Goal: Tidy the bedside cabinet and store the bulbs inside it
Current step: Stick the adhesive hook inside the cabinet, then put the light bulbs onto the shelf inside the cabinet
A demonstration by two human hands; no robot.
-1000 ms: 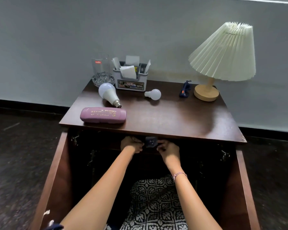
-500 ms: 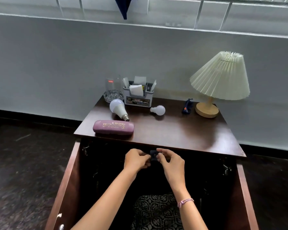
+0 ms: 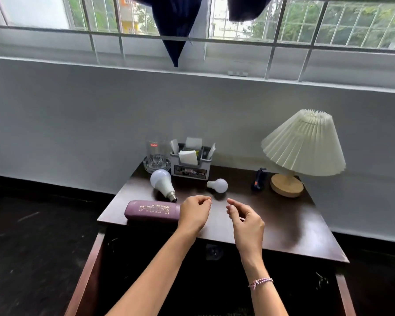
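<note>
Left hand [image 3: 195, 215] curled, empty, over cabinet [image 3: 283, 224] top, front edge. Right hand [image 3: 244, 221] loosely curled, empty. Big bulb [image 3: 161, 182], small bulb [image 3: 219, 185] lie on top behind hands.

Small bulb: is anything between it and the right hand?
No: in the head view only bare cabinet top lies between the small bulb and the right hand.

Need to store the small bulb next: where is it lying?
In the head view, the small bulb lies on the cabinet top, right of the large bulb, just before the grey organiser.
</note>
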